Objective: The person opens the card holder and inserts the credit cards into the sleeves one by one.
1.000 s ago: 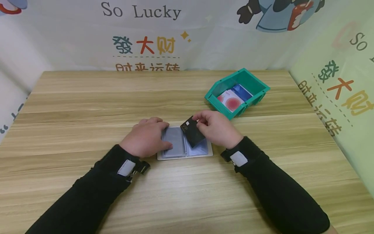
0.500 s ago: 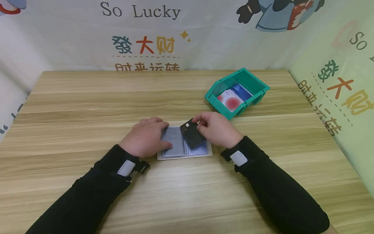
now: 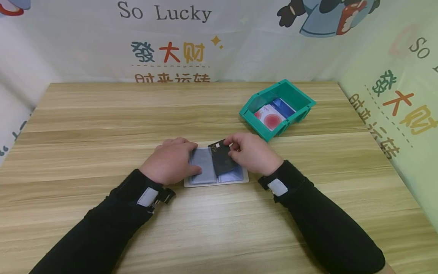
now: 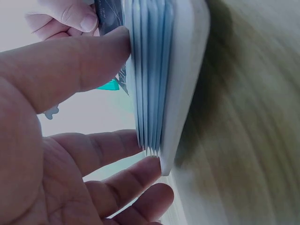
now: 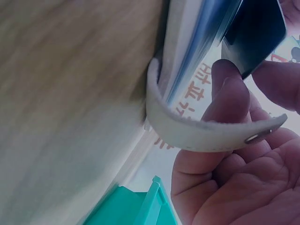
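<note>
An open card holder (image 3: 205, 163) with a pale cover and stacked clear plastic sleeves (image 4: 152, 75) lies on the table. My left hand (image 3: 170, 160) holds its left half: the thumb presses on the top sleeve, and the fingertips touch the sleeve edges. Between thumb and fingers, my right hand (image 3: 253, 153) pinches the upper right part of a black card (image 3: 222, 161) marked VIP. That card slants slightly over the right half, its left edge along the middle fold. A pale strap (image 5: 187, 133) with a metal snap curls out from the holder in the right wrist view.
A green bin (image 3: 251, 121) stands behind my right hand, with a pink-and-white card (image 3: 268, 116) and a blue one (image 3: 285, 108) inside. The wooden table (image 3: 102, 114) reaches back to a printed wall cloth (image 3: 239, 57).
The black card has turned more upright and shifted slightly left and down over the right half of the holder, with my right hand moving slightly along. My left hand has stayed put.
</note>
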### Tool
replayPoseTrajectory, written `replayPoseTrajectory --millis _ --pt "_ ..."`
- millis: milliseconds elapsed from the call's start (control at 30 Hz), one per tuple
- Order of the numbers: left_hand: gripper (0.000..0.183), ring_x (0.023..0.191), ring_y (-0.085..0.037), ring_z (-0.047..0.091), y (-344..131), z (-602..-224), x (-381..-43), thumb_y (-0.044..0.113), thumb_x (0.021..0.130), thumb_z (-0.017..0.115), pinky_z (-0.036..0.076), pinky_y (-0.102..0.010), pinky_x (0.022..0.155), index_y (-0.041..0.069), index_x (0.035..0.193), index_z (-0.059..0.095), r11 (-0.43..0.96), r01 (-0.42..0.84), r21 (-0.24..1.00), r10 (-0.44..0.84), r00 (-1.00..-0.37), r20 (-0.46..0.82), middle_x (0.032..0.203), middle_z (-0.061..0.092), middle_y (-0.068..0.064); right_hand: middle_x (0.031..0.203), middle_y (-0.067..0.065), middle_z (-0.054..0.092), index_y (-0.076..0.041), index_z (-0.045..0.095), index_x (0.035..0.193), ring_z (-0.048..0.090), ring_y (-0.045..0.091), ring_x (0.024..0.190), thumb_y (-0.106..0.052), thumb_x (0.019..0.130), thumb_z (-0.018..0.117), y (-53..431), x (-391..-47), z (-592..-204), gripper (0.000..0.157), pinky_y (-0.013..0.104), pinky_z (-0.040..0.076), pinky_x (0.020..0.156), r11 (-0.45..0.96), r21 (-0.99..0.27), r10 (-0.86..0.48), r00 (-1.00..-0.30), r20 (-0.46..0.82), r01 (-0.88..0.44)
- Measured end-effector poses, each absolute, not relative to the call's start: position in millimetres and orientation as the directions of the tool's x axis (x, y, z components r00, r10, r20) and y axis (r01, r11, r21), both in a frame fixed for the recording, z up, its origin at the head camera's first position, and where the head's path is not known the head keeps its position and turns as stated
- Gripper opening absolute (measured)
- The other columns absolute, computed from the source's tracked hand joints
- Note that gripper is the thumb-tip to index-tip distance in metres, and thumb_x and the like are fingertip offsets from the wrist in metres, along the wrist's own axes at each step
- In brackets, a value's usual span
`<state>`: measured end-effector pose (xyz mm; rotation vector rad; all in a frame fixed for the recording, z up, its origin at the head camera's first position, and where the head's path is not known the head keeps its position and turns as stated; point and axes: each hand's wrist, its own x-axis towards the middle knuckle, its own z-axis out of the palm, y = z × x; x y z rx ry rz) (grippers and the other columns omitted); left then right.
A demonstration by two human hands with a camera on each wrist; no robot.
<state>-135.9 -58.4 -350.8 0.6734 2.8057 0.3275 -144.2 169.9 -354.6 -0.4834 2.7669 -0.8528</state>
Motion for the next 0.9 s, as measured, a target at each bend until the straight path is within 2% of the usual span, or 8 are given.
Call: replayPoseTrajectory --millis 467,900 --pt "0.069 0.1 -0.027 0.047 -58.6 -351.4 -135.8 0.043 0.08 0.07 0.043 -0.047 0.087 0.001 0.131 0.051 0.857 0.427 0.288 0.483 -0.861 -0.159 0.122 0.054 -0.015 0.081 -0.001 0.06 -0.013 0.064 0.112 0.052 0.015 0.071 -0.016 0.087 0.064 163.4 -139.9 -352.6 0.024 0.029 0.045 0.06 0.817 -0.516 -0.388 -0.908 -0.159 -0.259" --pt "0.068 0.1 -0.024 0.048 -58.5 -351.8 -136.5 0.04 0.081 0.069 0.044 -0.043 0.088 -0.001 0.131 0.05 0.848 0.43 0.309 0.494 -0.853 -0.167 0.123 0.053 -0.016 0.08 -0.003 0.06 -0.011 0.064 0.113 0.052 0.012 0.07 -0.02 0.086 0.067 155.0 -135.3 -355.8 0.028 0.027 0.046 0.062 0.828 -0.474 -0.418 -0.893 -0.166 -0.3"
